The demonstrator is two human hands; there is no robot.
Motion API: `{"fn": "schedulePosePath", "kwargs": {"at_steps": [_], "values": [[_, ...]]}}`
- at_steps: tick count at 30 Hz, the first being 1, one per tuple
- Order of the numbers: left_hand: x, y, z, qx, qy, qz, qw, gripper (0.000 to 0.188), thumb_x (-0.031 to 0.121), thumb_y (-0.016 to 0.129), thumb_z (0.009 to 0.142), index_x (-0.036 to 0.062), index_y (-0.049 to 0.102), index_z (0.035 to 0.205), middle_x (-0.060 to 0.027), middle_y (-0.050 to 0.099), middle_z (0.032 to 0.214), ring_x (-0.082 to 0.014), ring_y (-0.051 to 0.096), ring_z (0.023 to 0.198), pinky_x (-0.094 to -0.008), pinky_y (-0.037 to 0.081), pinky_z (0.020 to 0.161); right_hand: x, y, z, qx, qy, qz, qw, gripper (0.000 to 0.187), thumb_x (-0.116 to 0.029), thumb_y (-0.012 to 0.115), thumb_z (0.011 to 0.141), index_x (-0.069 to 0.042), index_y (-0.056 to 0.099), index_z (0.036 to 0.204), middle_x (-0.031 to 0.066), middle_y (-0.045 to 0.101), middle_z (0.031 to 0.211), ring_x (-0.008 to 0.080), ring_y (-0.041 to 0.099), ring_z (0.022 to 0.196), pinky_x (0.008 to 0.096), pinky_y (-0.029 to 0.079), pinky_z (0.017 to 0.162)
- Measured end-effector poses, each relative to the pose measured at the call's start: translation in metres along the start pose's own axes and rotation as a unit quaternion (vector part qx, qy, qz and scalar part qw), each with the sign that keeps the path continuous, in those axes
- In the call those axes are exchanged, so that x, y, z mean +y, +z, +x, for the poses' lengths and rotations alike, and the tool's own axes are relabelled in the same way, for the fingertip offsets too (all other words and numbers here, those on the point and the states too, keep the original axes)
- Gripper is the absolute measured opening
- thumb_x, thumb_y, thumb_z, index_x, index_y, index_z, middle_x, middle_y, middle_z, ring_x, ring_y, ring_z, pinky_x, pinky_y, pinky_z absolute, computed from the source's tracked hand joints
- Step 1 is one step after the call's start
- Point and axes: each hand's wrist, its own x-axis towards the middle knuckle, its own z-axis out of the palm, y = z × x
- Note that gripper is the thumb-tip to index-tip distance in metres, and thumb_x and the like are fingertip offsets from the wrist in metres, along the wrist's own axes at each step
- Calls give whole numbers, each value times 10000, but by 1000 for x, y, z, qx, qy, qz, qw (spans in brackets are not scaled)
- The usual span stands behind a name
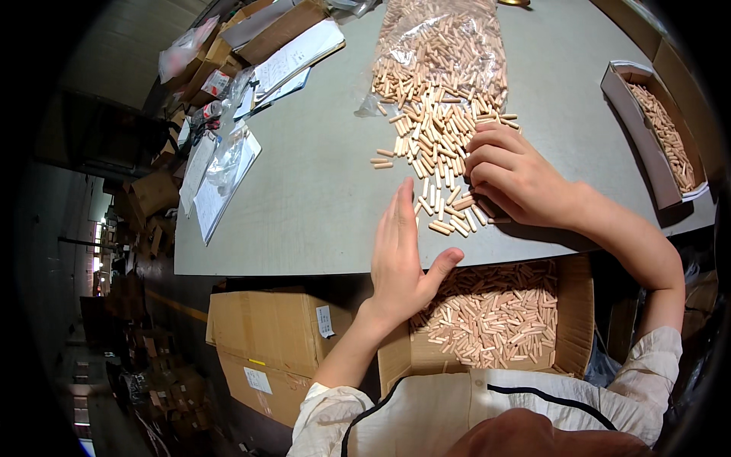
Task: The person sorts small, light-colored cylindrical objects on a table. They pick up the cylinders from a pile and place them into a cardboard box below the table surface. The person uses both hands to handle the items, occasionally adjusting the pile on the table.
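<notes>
Nearest, a cardboard box (pixel 567 305) of wooden dowels sits below the table (pixel 304 198) edge, placed to catch. Left hand (pixel 402 255) stands edge-on at the rim, fingers straight and together, holding nothing, like a stop. Right hand (pixel 512 177) lies curled over loose dowels (pixel 435 145); whether it grips any, cannot tell. Beyond, a plastic bag (pixel 442 46) spills more.

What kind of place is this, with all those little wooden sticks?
Probably a workshop or small factory packing area. Short wooden dowel pins spill from a clear plastic bag onto a grey worktable, a cardboard box below the edge is full of them, and more cartons stand on the floor.
</notes>
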Motion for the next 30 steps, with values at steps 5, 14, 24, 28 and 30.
{"fn": "schedulePosePath", "kwargs": {"at_steps": [5,14,24,28,30], "values": [[-5,2,0,-12,37,109,993,965,528,677,1013,-113,282,1616,-341,457,1568,-502,453,1453,-548,365,1187,-3,-2,-1,-25,-32,-78,996,195,-95,748,750,-11,683,914,108,676,1049,343,614,1185,509,457,1160],[-2,7,-2,44,-80,-50,995,848,379,627,1054,-93,235,1639,-299,378,1652,-425,407,1528,-483,320,1261,-8,-3,1,1,-5,-83,997,215,-48,752,711,-14,634,888,126,660,997,356,620,1158,499,476,1135],[-8,8,-2,61,-75,-46,994,789,349,638,1058,-72,292,1629,-277,410,1621,-383,428,1516,-469,358,1246,-10,-23,1,-7,153,145,978,172,-55,732,823,-37,595,925,104,618,903,296,609,988,405,508,853],[-11,7,-3,69,-58,-27,996,762,341,648,1048,-66,335,1610,-271,427,1612,-389,439,1505,-477,367,1238,-13,-26,1,-10,222,222,949,111,-70,709,886,-31,623,945,54,641,918,178,613,909,330,511,742],[-12,7,-3,68,-47,-5,997,745,326,653,1037,-67,357,1596,-269,435,1614,-403,438,1504,-487,359,1240,-12,-25,-2,-16,269,323,907,101,-78,700,924,-27,626,971,29,645,926,126,599,862,297,500,713]]}}
